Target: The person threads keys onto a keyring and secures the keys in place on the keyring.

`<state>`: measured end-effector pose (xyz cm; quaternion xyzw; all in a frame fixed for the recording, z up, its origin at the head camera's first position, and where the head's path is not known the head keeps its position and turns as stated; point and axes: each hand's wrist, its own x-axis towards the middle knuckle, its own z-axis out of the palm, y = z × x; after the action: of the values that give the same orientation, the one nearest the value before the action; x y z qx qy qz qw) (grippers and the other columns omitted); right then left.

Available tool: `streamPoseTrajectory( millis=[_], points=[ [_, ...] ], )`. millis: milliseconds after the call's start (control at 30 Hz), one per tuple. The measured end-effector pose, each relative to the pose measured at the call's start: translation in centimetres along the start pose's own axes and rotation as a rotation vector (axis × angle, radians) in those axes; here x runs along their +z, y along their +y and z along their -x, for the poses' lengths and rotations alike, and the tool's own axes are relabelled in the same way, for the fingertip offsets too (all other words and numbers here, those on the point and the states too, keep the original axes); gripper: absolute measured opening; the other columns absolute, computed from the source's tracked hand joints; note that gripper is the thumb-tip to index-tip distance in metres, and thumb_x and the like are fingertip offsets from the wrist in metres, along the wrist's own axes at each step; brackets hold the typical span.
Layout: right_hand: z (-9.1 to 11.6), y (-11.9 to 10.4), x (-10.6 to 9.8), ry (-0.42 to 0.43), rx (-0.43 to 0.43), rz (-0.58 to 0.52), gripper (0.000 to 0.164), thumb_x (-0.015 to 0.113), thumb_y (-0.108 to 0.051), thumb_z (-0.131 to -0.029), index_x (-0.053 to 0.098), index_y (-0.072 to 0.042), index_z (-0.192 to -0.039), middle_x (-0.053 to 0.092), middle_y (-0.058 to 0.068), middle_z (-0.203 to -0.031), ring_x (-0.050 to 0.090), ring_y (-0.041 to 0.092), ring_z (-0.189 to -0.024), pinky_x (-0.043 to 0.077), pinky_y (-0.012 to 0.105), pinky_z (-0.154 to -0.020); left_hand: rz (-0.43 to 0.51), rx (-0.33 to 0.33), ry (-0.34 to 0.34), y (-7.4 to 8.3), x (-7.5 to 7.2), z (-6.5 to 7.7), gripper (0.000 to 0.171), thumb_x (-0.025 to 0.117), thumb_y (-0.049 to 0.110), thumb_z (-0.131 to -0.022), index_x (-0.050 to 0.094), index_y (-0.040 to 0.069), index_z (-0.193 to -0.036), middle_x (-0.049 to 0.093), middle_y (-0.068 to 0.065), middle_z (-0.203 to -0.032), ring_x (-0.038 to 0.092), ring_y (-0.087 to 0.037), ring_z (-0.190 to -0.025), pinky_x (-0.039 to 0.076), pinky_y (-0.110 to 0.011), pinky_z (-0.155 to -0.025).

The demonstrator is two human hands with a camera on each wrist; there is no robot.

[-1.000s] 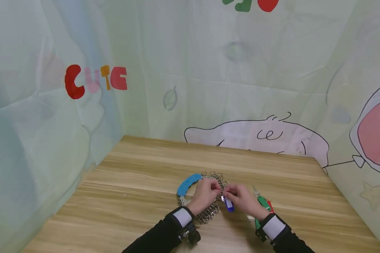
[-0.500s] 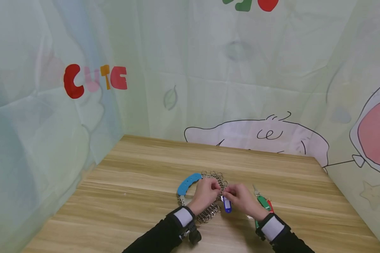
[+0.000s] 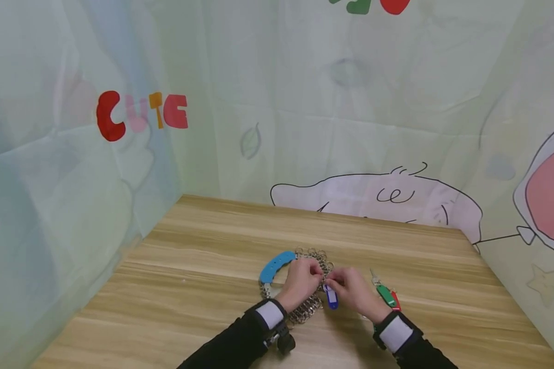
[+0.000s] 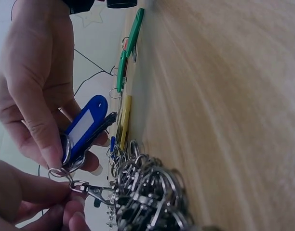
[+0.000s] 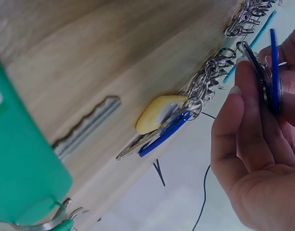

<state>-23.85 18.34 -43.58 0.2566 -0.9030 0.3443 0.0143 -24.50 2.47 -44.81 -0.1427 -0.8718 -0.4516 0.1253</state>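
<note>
Left wrist view: beside the clasp bundle (image 4: 150, 192), left hand (image 4: 34, 199) pinches a clasp (image 4: 93, 191); right hand (image 4: 36, 91) grips the blue tag (image 4: 87, 120) by its ring. Joining appears incomplete; yellow tag (image 5: 154, 114) seems attached, green tag (image 3: 386, 295) outstanding.

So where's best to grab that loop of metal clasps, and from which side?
Probably by the left end of its curved blue band, coming from the left. In the head view that stretch is broad, clasp-free and clear of the left hand, while the loop's right side is crowded with metal clasps.
</note>
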Motion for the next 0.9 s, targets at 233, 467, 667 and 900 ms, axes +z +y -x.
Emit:
streamPoseTrajectory(
  millis=[233,467,667,900],
  points=[
    [-0.1,0.1,0.2,0.009,-0.019,0.002,0.01,0.063,-0.003,-0.089,0.067,-0.003,-0.08,0.064,0.0,-0.068,0.048,-0.001,-0.058,0.043,0.018,-0.054,-0.016,0.0,-0.006,0.0,0.0,-0.1,0.014,0.067,-0.003,-0.075,0.068,0.008,-0.068,0.067,-0.001,-0.065,0.05,-0.003,-0.059,0.041,-0.017,-0.056],
    [-0.1,0.5,0.2,0.01,-0.018,-0.031,0.01,0.062,-0.006,-0.09,0.069,-0.003,-0.084,0.069,0.001,-0.074,0.053,-0.001,-0.064,0.048,0.018,-0.062,-0.013,0.014,-0.022,0.1,-0.3,-0.1,0.012,0.068,-0.002,-0.075,0.068,0.008,-0.069,0.067,-0.001,-0.067,0.051,-0.003,-0.06,0.041,-0.017,-0.057],
    [-0.3,0.7,-0.5,-0.064,0.001,-0.124,0.012,0.061,-0.008,-0.091,0.069,0.0,-0.089,0.071,0.008,-0.081,0.057,0.001,-0.066,0.049,0.019,-0.059,-0.059,0.134,-0.119,0.3,-1.0,-0.2,0.012,0.067,0.001,-0.082,0.068,0.011,-0.076,0.069,0.001,-0.074,0.054,-0.002,-0.066,0.044,-0.015,-0.061],
    [-0.4,0.7,-0.9,-0.11,0.037,-0.185,0.012,0.059,-0.008,-0.092,0.069,-0.001,-0.093,0.07,0.01,-0.082,0.056,0.003,-0.064,0.047,0.018,-0.056,-0.107,0.264,-0.117,0.1,-1.0,-0.1,0.018,0.064,-0.005,-0.081,0.07,0.012,-0.08,0.071,0.002,-0.08,0.057,-0.002,-0.069,0.044,-0.011,-0.064]
  ],
)
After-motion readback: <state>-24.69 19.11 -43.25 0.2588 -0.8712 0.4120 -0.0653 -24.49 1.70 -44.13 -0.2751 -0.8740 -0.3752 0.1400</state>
